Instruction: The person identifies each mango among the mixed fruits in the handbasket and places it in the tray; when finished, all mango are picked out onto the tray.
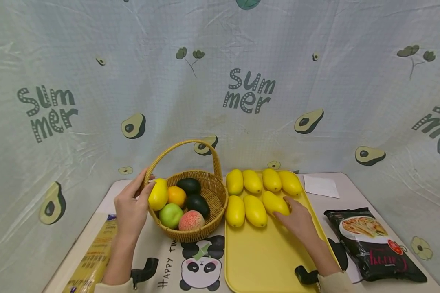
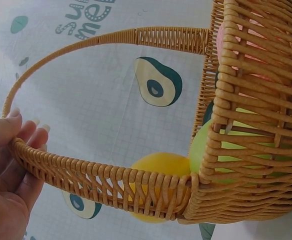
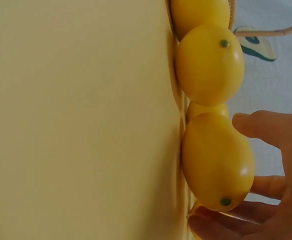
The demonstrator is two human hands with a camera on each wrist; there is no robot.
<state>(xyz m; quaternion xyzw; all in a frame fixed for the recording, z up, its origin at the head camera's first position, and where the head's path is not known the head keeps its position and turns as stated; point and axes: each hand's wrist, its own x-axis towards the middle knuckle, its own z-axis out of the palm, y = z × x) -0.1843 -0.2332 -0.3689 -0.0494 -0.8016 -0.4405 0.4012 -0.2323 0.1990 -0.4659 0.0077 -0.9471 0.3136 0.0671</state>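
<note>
My left hand (image 1: 132, 205) holds the handle (image 2: 101, 182) of a wicker basket (image 1: 214, 221) at its left side, fingers behind it and thumb in front. Inside the basket lie a yellow mango (image 1: 157, 195), an orange (image 1: 177, 195), a green apple (image 1: 170, 215), a peach (image 1: 191, 221) and two dark green avocados (image 1: 189, 186). On the yellow tray (image 1: 264, 260), my right hand (image 1: 298, 217) grips the rightmost mango (image 3: 217, 160) of the front row between thumb and fingers. The other mangoes (image 1: 254, 211) lie beside and behind it in two rows.
A black food packet (image 1: 374, 244) lies right of the tray, with a white paper (image 1: 320, 186) behind it. At the left edge is a yellow packet (image 1: 93, 256). A patterned curtain (image 1: 161, 93) hangs behind the table.
</note>
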